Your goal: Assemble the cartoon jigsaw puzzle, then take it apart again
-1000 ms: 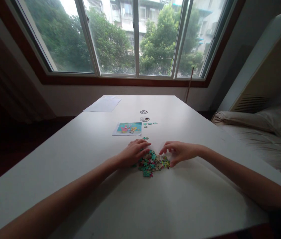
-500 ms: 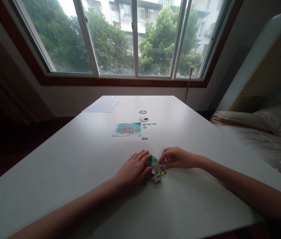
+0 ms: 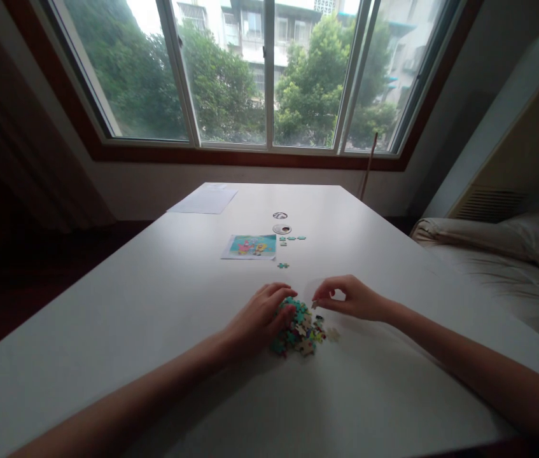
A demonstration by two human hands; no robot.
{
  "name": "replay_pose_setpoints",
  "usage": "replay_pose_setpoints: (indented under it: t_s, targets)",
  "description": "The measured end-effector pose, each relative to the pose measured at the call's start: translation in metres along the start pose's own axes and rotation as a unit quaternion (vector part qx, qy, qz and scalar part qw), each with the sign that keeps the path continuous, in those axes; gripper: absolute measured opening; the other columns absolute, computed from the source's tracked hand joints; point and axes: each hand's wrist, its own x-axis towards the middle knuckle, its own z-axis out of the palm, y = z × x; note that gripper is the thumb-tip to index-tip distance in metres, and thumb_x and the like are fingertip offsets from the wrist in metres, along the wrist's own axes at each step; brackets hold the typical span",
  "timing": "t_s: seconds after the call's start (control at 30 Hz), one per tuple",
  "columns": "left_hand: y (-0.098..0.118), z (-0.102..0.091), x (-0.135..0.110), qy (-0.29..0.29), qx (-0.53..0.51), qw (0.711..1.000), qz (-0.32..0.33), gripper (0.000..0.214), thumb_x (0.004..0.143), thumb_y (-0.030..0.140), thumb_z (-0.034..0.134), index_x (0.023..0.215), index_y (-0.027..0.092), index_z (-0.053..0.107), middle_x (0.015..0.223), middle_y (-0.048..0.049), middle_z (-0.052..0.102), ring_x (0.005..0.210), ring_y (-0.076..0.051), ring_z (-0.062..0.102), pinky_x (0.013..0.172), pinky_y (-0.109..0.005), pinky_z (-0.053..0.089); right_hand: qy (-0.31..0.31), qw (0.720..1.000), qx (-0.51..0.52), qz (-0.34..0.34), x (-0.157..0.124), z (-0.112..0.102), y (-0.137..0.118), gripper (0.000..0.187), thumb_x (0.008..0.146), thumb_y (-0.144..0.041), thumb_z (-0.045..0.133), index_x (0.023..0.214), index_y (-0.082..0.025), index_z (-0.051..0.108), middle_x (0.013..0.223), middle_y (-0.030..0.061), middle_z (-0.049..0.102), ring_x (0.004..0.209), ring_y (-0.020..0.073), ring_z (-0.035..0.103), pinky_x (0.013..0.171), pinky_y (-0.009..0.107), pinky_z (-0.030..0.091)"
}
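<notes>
A heap of jigsaw puzzle pieces (image 3: 301, 327), some teal and some beige side up, lies on the white table (image 3: 154, 305) in front of me. My left hand (image 3: 262, 315) rests against the left side of the heap, fingers apart and slightly bent over it. Just right of the heap, my right hand (image 3: 350, 298) pinches a small puzzle piece (image 3: 314, 305) between thumb and fingertips. One pale, blurred piece (image 3: 333, 334) is below that hand. Past the heap sits a teal puzzle piece or joined pair (image 3: 283, 266).
A printed cartoon picture (image 3: 250, 247) lies beyond my left hand. Several laid-out pieces (image 3: 292, 238) are to its right, with two round items (image 3: 282, 229) behind them. A white sheet (image 3: 205, 200) lies at the far left corner. A sofa (image 3: 493, 254) stands to the right.
My right hand has lifted away from the heap with a piece in its fingertips. The fingers of my left hand have bent more, and more of the heap shows. The view has shifted slightly.
</notes>
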Motion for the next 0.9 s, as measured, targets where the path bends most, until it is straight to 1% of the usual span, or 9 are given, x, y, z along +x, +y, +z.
replay_pose_setpoints:
  t_s: [0.07,0.17,0.27,0.43,0.53,0.6,0.67,0.77,0.9]
  targets:
    - [0.003,-0.002,0.003,0.024,-0.039,0.999,-0.001,0.027,0.090,0.033,0.042,0.095,0.018,0.064,0.098,-0.0086,0.062,0.095,-0.021,0.054,0.086,-0.033,0.042,0.046,0.999,-0.017,-0.015,0.001,0.004,-0.004,0.021,0.082,-0.034,0.056,0.084,-0.016,0.066,0.074,0.0035,0.067,0.065,0.0111,0.056,0.062,0.024,0.046]
    - [0.009,-0.003,0.007,0.042,-0.079,0.996,-0.023,0.026,0.087,0.033,0.046,0.081,0.018,0.067,0.078,-0.0061,0.063,0.080,-0.019,0.055,0.076,-0.030,0.043,0.090,0.991,-0.047,-0.090,0.002,0.009,-0.009,0.015,0.083,-0.029,0.055,0.083,-0.017,0.065,0.077,0.0051,0.067,0.069,0.0122,0.059,0.065,0.025,0.048]
    - [0.013,-0.001,0.009,0.053,-0.103,0.992,-0.045,0.024,0.084,0.033,0.050,0.079,0.017,0.068,0.073,-0.0050,0.063,0.073,-0.017,0.055,0.070,-0.028,0.043,0.117,0.975,-0.088,-0.170,0.002,0.013,-0.011,0.013,0.084,-0.024,0.054,0.084,-0.019,0.066,0.079,0.0061,0.066,0.075,0.0131,0.059,0.069,0.026,0.048]
    - [0.012,0.005,0.010,0.058,-0.170,0.981,-0.074,0.024,0.080,0.035,0.056,0.074,0.015,0.067,0.067,-0.0026,0.064,0.062,-0.013,0.053,0.059,-0.023,0.042,0.138,0.961,-0.145,-0.192,0.001,0.016,-0.011,0.015,0.086,-0.025,0.052,0.088,-0.023,0.067,0.076,0.0044,0.063,0.072,0.0131,0.056,0.069,0.028,0.047]
    - [0.010,0.007,0.010,0.059,-0.216,0.971,-0.084,0.029,0.080,0.039,0.055,0.074,0.013,0.065,0.064,-0.0021,0.062,0.057,-0.012,0.052,0.053,-0.021,0.041,0.156,0.965,-0.127,-0.167,0.001,0.018,-0.013,0.020,0.085,-0.029,0.054,0.101,-0.022,0.064,0.085,0.0060,0.063,0.075,0.0135,0.057,0.069,0.028,0.048]
    - [0.008,0.008,0.011,0.070,-0.237,0.965,-0.088,0.030,0.080,0.041,0.055,0.075,0.012,0.063,0.064,-0.0020,0.061,0.057,-0.012,0.052,0.053,-0.021,0.042,0.189,0.971,-0.086,-0.117,0.001,0.020,-0.013,0.026,0.084,-0.030,0.054,0.108,-0.021,0.061,0.086,0.0060,0.062,0.073,0.0129,0.056,0.066,0.027,0.048]
    - [0.005,0.008,0.012,0.086,-0.245,0.961,-0.092,0.029,0.079,0.040,0.056,0.075,0.012,0.063,0.064,-0.0016,0.059,0.057,-0.011,0.051,0.054,-0.021,0.042,0.210,0.976,-0.040,-0.050,0.003,0.023,-0.012,0.022,0.084,-0.031,0.054,0.101,-0.019,0.062,0.079,0.0043,0.062,0.067,0.0120,0.055,0.062,0.026,0.046]
    - [0.002,0.007,0.013,0.108,-0.239,0.960,-0.095,0.026,0.078,0.038,0.057,0.073,0.012,0.063,0.063,-0.0006,0.057,0.056,-0.010,0.048,0.054,-0.021,0.041,0.194,0.980,0.025,0.027,0.005,0.029,-0.008,0.022,0.084,-0.035,0.053,0.084,-0.016,0.065,0.071,0.0031,0.062,0.063,0.0121,0.054,0.059,0.025,0.044]
    - [0.002,0.007,0.013,0.120,-0.225,0.962,-0.093,0.025,0.076,0.037,0.059,0.070,0.013,0.063,0.061,-0.0004,0.056,0.055,-0.010,0.045,0.051,-0.020,0.039,0.159,0.983,0.082,0.044,0.005,0.037,-0.005,0.026,0.081,-0.040,0.056,0.083,-0.015,0.065,0.067,0.0024,0.061,0.062,0.0118,0.053,0.058,0.025,0.043]
